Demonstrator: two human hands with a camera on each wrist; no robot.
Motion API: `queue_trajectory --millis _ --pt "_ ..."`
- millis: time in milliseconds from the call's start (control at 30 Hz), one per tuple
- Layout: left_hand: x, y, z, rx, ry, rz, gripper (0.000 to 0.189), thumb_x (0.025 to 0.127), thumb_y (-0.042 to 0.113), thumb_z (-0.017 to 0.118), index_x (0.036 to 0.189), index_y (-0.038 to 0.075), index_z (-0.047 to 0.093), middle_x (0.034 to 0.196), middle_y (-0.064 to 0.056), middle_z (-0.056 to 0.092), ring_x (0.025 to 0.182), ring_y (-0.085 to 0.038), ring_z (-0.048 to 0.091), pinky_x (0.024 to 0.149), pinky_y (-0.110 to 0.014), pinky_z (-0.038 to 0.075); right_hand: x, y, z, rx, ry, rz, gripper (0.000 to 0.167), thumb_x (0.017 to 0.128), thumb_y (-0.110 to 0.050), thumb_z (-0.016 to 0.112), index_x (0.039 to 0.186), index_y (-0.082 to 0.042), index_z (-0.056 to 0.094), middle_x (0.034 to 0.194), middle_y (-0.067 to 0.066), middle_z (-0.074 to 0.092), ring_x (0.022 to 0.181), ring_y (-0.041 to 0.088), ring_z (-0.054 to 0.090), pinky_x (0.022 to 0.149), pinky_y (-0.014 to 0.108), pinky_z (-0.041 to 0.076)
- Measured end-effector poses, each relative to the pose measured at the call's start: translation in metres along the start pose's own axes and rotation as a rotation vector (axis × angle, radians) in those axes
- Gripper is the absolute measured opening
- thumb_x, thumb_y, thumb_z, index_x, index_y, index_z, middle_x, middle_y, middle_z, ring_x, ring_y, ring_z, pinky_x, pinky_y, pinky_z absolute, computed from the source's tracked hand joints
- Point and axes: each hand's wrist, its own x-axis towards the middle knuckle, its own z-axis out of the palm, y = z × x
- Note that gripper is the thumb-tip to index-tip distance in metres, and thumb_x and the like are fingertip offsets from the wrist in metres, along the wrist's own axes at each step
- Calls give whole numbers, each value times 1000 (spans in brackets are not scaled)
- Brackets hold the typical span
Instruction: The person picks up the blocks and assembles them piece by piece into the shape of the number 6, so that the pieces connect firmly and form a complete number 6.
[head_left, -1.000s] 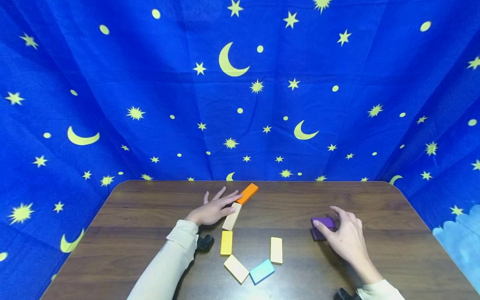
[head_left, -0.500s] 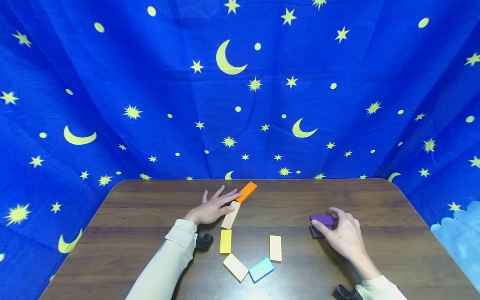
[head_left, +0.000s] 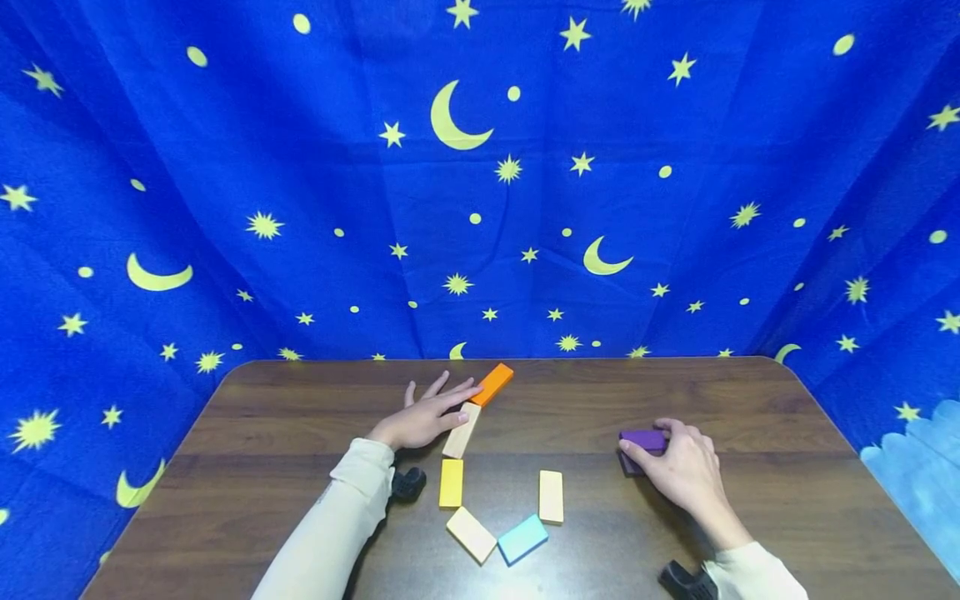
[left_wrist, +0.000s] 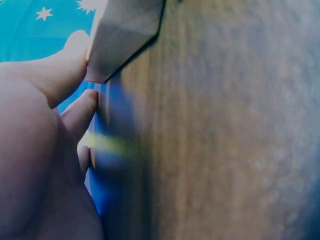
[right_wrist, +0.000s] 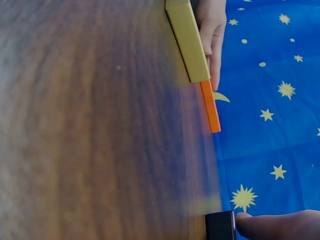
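On the left of the table, my left hand lies with its fingers spread and fairly straight. Its index fingertip touches the orange block, and its thumb rests at the top of a natural wood block. In the left wrist view the thumb meets the end of the natural wood block. Over on the right, my right hand grips a purple block between thumb and fingers. A darker purple part shows just below its top face. Only the thumb and a dark block end show in the right wrist view.
A yellow block, a cream block, a light blue block and another cream block curve round on the brown table. Behind its far edge hangs a blue cloth with stars and moons.
The right hand has shifted slightly, its fingers closer round the purple block. The head view has tilted a little. The left hand and the other blocks have stayed in place.
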Motion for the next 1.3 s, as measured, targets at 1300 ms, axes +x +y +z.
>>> queue_trajectory --millis 1300 --pt "-1 0 -1 8 -3 0 52 108 39 44 158 29 34 165 3 24 154 -34 -1 110 -71 -15 10 -7 -9 -144 -52 -59 81 81 -59 76 123 9 64 107 36 64 94 52 58 71 59 44"
